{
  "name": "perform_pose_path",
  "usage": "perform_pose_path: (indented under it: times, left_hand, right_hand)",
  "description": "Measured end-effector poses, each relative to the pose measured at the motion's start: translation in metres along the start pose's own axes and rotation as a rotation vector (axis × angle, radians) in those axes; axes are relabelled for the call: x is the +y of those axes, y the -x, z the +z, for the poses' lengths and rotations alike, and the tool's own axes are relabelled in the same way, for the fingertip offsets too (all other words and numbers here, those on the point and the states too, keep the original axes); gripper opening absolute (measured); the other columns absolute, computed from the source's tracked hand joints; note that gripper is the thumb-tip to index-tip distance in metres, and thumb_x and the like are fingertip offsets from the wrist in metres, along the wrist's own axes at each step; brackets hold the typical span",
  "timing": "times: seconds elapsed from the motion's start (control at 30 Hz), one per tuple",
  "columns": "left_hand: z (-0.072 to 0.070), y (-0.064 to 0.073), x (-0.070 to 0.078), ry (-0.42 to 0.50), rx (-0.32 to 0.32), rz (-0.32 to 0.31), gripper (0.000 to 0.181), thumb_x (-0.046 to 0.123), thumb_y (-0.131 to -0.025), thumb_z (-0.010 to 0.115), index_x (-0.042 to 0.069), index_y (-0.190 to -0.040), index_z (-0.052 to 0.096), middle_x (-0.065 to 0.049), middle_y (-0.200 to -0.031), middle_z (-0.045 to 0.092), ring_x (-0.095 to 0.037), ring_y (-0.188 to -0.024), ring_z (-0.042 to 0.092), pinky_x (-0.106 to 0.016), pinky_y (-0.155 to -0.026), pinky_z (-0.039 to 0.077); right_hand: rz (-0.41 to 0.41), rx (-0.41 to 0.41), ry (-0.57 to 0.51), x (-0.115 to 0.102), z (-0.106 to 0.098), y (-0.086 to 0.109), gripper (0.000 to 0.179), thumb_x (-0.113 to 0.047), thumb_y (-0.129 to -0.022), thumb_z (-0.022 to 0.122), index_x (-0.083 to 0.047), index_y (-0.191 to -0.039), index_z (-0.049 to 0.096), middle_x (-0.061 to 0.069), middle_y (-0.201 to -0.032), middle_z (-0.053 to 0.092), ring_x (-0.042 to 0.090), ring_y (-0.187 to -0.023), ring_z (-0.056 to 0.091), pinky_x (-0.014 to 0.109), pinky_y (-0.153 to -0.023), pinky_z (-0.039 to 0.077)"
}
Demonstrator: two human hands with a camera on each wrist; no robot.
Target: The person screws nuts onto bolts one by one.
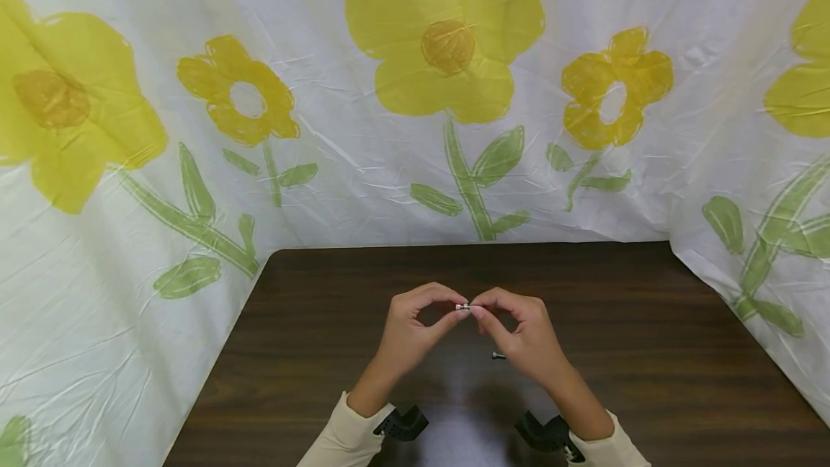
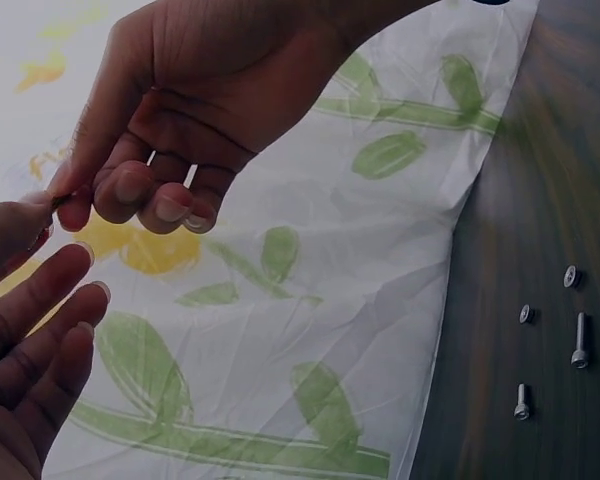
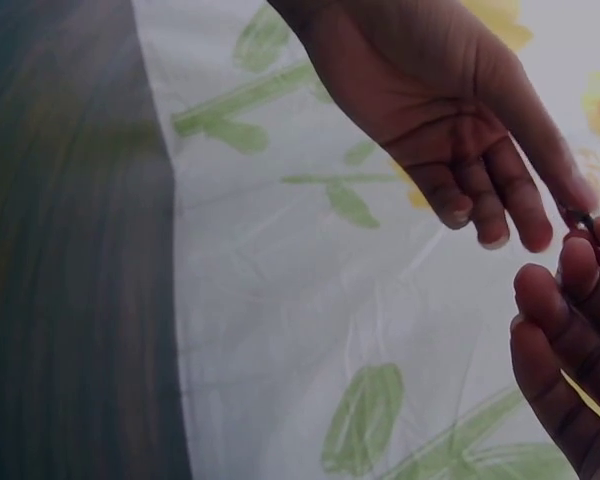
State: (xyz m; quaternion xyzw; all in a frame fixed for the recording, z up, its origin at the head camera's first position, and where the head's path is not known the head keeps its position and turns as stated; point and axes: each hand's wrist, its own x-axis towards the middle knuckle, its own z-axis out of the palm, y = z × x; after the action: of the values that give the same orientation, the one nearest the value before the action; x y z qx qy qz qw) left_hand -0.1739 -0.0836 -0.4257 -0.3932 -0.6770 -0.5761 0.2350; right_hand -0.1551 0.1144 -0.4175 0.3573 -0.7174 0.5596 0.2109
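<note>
Both hands meet over the middle of the table, fingertips almost touching. Between them is a small silver bolt (image 1: pixel 462 306), tiny in the head view and mostly covered by fingers. My left hand (image 1: pixel 407 328) pinches its left end between thumb and index finger. At the other end, the thumb and index finger of my right hand (image 1: pixel 530 337) pinch it too; whether a nut sits there is hidden. In the left wrist view, a longer socket-head bolt (image 2: pixel 580 342), a shorter bolt (image 2: pixel 521 403) and two nuts, one upper (image 2: pixel 572 276) and one lower (image 2: pixel 527 313), lie on the table.
The dark wood-grain table (image 1: pixel 311 308) runs back to a white curtain (image 1: pixel 337 186) printed with yellow flowers, which hangs behind it and along both sides. Black wrist mounts, left (image 1: pixel 402 424) and right (image 1: pixel 545 432), sit at the cream sleeves.
</note>
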Motion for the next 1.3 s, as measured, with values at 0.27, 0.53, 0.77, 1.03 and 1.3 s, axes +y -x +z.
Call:
perform_pose_path:
  times: [0.27, 0.53, 0.77, 1.03, 1.3]
  left_hand:
    - [0.001, 0.001, -0.001, -0.059, -0.001, 0.004, 0.003, 0.009, -0.093, 0.075, 0.009, -0.095, 0.074, 0.000, -0.086, 0.072, -0.009, -0.074, 0.064, -0.038, -0.060, 0.058]
    - [0.000, 0.001, -0.002, -0.035, 0.004, 0.013, 0.015, 0.001, -0.088, 0.078, 0.007, -0.101, 0.075, -0.003, -0.089, 0.072, -0.012, -0.076, 0.066, -0.036, -0.060, 0.059]
    - [0.000, -0.005, 0.004, -0.025, -0.008, 0.088, 0.029, -0.012, -0.074, 0.083, 0.003, -0.097, 0.073, -0.010, -0.089, 0.071, -0.015, -0.074, 0.063, -0.040, -0.050, 0.054]
    - [-0.002, -0.014, 0.026, -0.024, -0.015, 0.091, 0.026, -0.017, -0.074, 0.080, -0.001, -0.093, 0.071, -0.012, -0.087, 0.070, -0.015, -0.072, 0.061, -0.039, -0.050, 0.053]
    - [0.000, -0.015, 0.030, -0.041, -0.013, 0.084, 0.024, -0.017, -0.076, 0.078, 0.001, -0.090, 0.069, -0.011, -0.084, 0.069, -0.014, -0.070, 0.060, -0.036, -0.050, 0.053]
  right_hand:
    - [-0.025, 0.003, 0.017, 0.000, 0.000, 0.000, 0.027, 0.012, -0.090, 0.069, -0.014, -0.096, 0.071, -0.005, -0.072, 0.062, 0.010, -0.062, 0.059, 0.022, -0.056, 0.051]
    - [-0.012, 0.010, 0.013, 0.001, -0.001, -0.001, 0.027, 0.012, -0.090, 0.068, -0.014, -0.096, 0.071, -0.001, -0.070, 0.063, 0.015, -0.060, 0.060, 0.022, -0.057, 0.052]
    - [0.002, -0.006, 0.021, 0.000, -0.001, 0.000, 0.025, 0.011, -0.091, 0.068, -0.014, -0.097, 0.070, 0.001, -0.072, 0.064, 0.017, -0.062, 0.061, 0.024, -0.057, 0.052]
    - [-0.010, -0.007, 0.017, 0.001, -0.001, 0.001, 0.026, 0.011, -0.091, 0.067, -0.014, -0.097, 0.071, 0.001, -0.072, 0.064, 0.015, -0.062, 0.060, 0.024, -0.055, 0.052]
    - [-0.034, -0.004, 0.026, 0.001, -0.001, 0.000, 0.027, 0.012, -0.090, 0.068, -0.014, -0.097, 0.071, -0.005, -0.074, 0.064, 0.013, -0.062, 0.060, 0.022, -0.056, 0.051]
